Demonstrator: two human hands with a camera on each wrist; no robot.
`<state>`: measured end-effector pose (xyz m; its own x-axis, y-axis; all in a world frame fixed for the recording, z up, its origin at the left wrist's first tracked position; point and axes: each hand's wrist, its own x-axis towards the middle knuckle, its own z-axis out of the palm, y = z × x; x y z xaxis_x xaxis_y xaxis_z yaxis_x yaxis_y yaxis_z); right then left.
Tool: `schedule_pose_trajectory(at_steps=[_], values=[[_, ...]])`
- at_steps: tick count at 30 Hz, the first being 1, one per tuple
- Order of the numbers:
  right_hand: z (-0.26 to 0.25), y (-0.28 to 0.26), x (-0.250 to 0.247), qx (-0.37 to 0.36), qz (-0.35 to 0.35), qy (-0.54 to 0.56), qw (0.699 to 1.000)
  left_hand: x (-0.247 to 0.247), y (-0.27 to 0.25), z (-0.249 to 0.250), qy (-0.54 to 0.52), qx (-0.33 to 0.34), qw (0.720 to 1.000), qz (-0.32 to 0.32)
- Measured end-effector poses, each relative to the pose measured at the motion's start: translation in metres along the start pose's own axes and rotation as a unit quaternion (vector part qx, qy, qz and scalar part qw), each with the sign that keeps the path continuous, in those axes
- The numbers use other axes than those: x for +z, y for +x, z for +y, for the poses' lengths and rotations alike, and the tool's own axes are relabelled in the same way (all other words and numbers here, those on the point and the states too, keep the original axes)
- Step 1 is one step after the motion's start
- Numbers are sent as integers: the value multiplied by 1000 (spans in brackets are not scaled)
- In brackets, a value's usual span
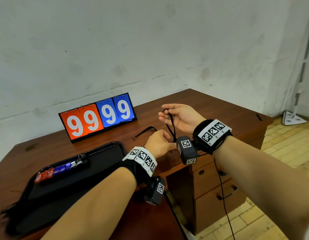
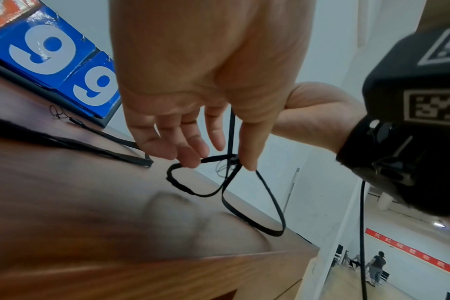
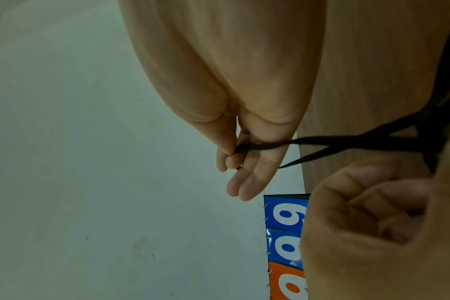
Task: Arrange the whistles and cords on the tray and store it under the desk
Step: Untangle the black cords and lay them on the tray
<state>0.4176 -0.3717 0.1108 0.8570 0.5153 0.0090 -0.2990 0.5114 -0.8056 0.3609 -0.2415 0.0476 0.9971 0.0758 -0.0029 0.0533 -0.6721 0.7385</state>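
A black cord [image 1: 171,127] is stretched between both hands above the desk. My right hand [image 1: 176,115], held higher, pinches its top loop, seen close in the right wrist view [image 3: 234,154]. My left hand [image 1: 159,141] grips the lower end; in the left wrist view its fingertips [image 2: 193,160] pinch the cord [image 2: 267,203], which hangs in two loops. A second black cord [image 1: 145,131] lies loose on the desk beside the left hand. On the black tray [image 1: 101,158] at the left lie several whistles [image 1: 63,168] in a row: red, blue, clear and black.
A flip scoreboard [image 1: 98,116] reading 99 99 stands at the back of the brown desk [image 1: 219,110], against the wall. Drawers [image 1: 216,187] sit under the desk's right part, with a dark opening to their left. Wooden floor lies to the right.
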Motion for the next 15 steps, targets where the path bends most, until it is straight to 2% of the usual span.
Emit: schedule_pose_trajectory(at_steps=[8,12,15], values=[[1,0,-2,-16,31,-1,999,5,0,2,0,-1,1000,11],[3,0,-20,-34,72,-110,991,-5,1,-1,-4,-6,998,55],[6,-2,-29,-28,91,-219,971,-19,-4,1,13,-17,997,78]])
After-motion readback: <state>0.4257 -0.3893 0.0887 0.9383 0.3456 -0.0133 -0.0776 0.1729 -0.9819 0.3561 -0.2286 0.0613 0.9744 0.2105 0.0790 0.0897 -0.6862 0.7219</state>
